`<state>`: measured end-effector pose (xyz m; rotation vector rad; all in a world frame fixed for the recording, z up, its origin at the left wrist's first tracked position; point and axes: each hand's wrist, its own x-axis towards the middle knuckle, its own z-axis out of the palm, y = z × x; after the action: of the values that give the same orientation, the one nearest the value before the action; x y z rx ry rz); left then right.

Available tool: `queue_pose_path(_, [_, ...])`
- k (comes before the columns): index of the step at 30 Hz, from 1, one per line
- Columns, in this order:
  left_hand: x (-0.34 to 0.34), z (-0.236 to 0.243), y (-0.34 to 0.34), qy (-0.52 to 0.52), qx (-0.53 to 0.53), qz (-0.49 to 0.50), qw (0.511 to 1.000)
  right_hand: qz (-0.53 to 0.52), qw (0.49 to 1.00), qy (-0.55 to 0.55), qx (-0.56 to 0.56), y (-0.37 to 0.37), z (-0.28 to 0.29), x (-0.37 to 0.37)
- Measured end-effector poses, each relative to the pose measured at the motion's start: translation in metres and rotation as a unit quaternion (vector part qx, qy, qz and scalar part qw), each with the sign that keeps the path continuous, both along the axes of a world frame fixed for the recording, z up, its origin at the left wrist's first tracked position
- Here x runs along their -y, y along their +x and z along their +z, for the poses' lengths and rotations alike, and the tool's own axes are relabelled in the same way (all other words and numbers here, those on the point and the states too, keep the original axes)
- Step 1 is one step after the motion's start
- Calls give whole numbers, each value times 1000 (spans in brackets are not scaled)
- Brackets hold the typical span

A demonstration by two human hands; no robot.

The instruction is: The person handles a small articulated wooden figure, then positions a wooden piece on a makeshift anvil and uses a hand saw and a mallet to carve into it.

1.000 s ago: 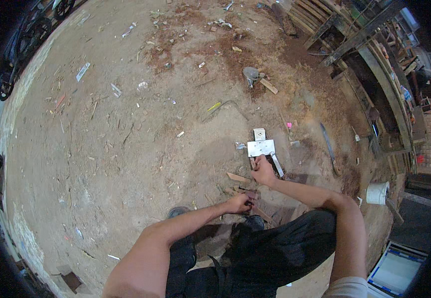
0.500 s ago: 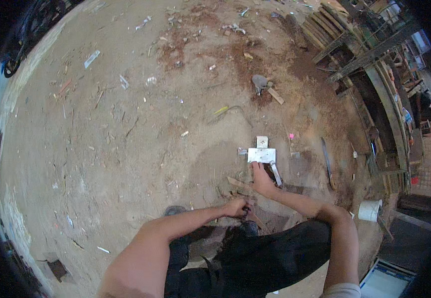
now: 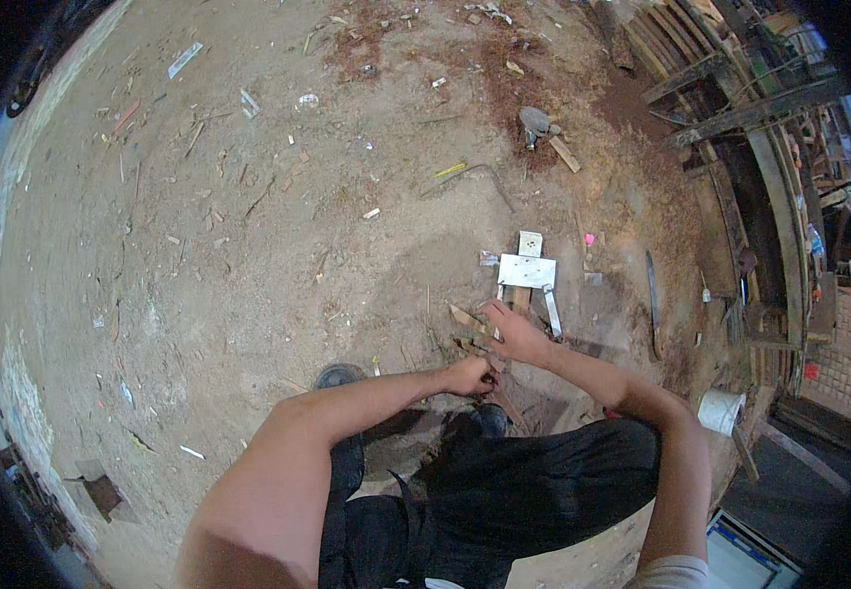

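My left hand (image 3: pixel 470 375) is closed low over the ground in front of my knees; what its fingers hold is hidden, though a thin wooden strip (image 3: pixel 514 407) lies right beside it. With fingers apart and curved, my right hand (image 3: pixel 517 334) reaches over a few small wood pieces (image 3: pixel 467 318). Just beyond that hand lies a flat, figure-like arrangement: a white rectangular panel (image 3: pixel 527 271), a small white square with dark marks (image 3: pixel 531 243) above it and a narrow white strip (image 3: pixel 553 312) slanting down at its right. A bare wood piece (image 3: pixel 518 298) extends below the panel.
A long blade (image 3: pixel 654 304) lies to the right, and a white bucket (image 3: pixel 721 412) stands farther right. Ahead are a round grey object (image 3: pixel 535 122), a short wood block (image 3: pixel 564 154) and a yellow-handled curved tool (image 3: pixel 451 170). A timber frame (image 3: pixel 769 196) runs along the right side.
My right hand has left the white panel and drawn back toward me, over the wood pieces. My left hand stays closed in about the same place. The whole view has shifted slightly.
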<state>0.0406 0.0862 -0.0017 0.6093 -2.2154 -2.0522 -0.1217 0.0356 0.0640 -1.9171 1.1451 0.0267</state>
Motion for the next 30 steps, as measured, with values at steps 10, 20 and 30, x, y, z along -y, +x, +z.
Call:
queue_pose_path(10, [-6,-1,-2,-70,-14,28,997,179,973,-129,-74,-17,-1,-9])
queue_pose_path(20, [-19,-26,-5,-1,-11,10,1000,263,931,-224,-119,-14,-22,3])
queue_pose_path(30, [-28,-8,26,33,-10,62,997,181,971,-158,-6,16,-5,13])
